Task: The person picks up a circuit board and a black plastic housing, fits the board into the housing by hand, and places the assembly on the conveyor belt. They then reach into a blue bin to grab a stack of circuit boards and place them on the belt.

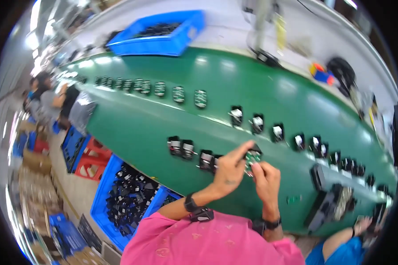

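Green circuit board (253, 157), long axis roughly fore-and-aft

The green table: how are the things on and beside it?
Held green board: between left hand and right hand
Black gadgets: lying in rows
Far green boards: lined up
Lone green board: lying at right
Back blue box: open, dark parts inside
Front blue box: open, heaped with black parts
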A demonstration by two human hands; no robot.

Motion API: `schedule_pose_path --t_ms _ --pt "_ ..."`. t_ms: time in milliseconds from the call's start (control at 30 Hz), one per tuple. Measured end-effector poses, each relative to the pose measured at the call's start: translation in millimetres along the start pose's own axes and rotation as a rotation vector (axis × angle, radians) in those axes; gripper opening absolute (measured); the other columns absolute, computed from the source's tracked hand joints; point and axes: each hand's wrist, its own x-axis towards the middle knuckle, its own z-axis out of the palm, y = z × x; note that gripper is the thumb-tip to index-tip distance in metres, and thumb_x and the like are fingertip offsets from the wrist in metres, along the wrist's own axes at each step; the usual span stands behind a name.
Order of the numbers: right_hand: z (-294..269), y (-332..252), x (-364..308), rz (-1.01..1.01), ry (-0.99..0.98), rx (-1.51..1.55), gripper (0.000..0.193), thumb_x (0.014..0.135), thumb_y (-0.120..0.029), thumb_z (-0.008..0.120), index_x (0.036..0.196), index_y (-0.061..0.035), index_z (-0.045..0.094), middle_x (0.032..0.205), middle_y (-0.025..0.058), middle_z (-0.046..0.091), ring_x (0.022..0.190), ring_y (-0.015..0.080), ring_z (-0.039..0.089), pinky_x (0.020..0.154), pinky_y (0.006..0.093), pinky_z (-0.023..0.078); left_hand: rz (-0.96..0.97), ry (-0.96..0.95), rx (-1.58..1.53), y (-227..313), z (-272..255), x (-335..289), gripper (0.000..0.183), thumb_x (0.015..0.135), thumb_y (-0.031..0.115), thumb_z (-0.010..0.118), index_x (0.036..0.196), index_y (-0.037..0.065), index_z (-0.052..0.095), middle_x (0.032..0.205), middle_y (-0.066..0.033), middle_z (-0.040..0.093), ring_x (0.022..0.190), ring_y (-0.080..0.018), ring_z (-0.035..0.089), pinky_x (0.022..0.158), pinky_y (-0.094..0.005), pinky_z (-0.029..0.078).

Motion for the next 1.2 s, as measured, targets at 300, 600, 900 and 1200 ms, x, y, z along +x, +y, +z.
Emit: schedule_pose_path --t_ms 300,600,900,1200 --pt "5 2 -9 -0.175 0.199 -0.227 0.035 0.094 -0.016 0.065 0.065 -0.0022 0.051 0.057 0.0127 0.049 0.049 0.0317 0.049 0.047 0.0417 0.037 -0.215 -0.217 -0.490 1 -8 -3 0.049 0.091 -0.005 0.056 0.139 0.002 0.047 0.129 -0.0144 0.056 0.103 -0.0121 0.061 0.075 -0.0258 0.058" --pt "5 2 -14 -0.047 0.074 -0.298 0.016 0.096 -0.018 0.061 0.093 -0.0027 0.060 0.066 0.0132 0.059 0.057 0.0316 0.061 0.054 0.0414 0.045 -0.381 -0.185 -0.539 5 -8 -8 0.034 0.098 0.009 0.056 0.129 0.001 0.046 0.126 -0.0147 0.054 0.109 -0.0168 0.060 0.072 -0.0290 0.064" --pt "0 6 -11 -0.043 -0.047 0.081 0.049 0.099 -0.008 0.053 0.146 -0.0055 0.043 0.090 0.0113 0.063 0.074 0.0174 0.059 0.070 0.0320 0.050 -0.352 -0.293 -0.311 3 -11 1 0.036 0.100 0.016 0.054 0.131 -0.002 0.048 0.119 -0.0198 0.062 0.100 -0.0197 0.066 0.063 -0.0291 0.063" --pt "5 12 -10 -0.100 0.004 -0.032 0.044 0.097 -0.007 0.054 0.140 -0.0053 0.049 0.096 0.0143 0.064 0.080 0.0220 0.061 0.075 0.0332 0.051 -0.323 -0.273 -0.220 8 -5 1 0.029 0.103 0.013 0.048 0.128 -0.001 0.045 0.110 -0.0155 0.062 0.075 -0.0160 0.068 0.053 -0.0234 0.059"
